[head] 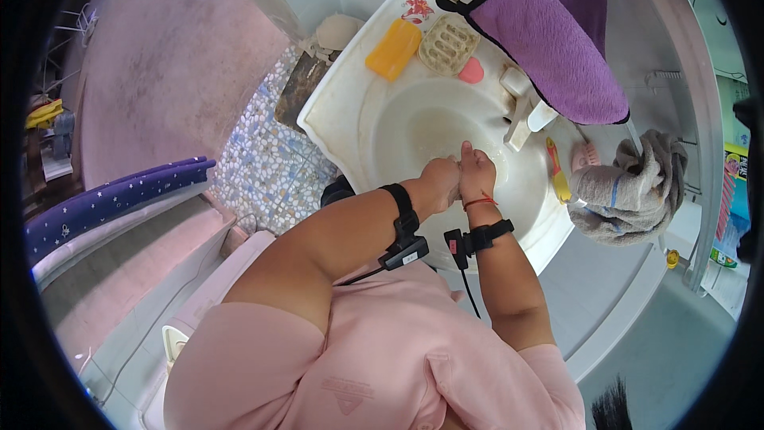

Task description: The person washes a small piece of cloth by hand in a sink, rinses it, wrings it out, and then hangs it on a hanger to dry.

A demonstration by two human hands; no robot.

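Note:
Over the white washbasin (391, 125), my left hand (440, 178) and my right hand (479, 168) are pressed against each other. The right thumb points up, away from me. Most of the fingers are hidden between the hands, and whether something lies in them cannot be seen. The white tap (520, 124) stands just beyond and to the right of my hands. Cloudy water (439, 131) seems to lie in the bowl. Both wrists wear black straps with small cabled devices; a red cord bracelet (480, 202) circles the right wrist.
An orange soap bar or box (393, 49), a ridged soap dish (449, 45) and a pink piece (471, 70) lie on the basin's far rim. A purple cloth (552, 48) hangs partly above the tap. A yellow-red handled item (556, 170) and a grey towel (627, 197) are on the right.

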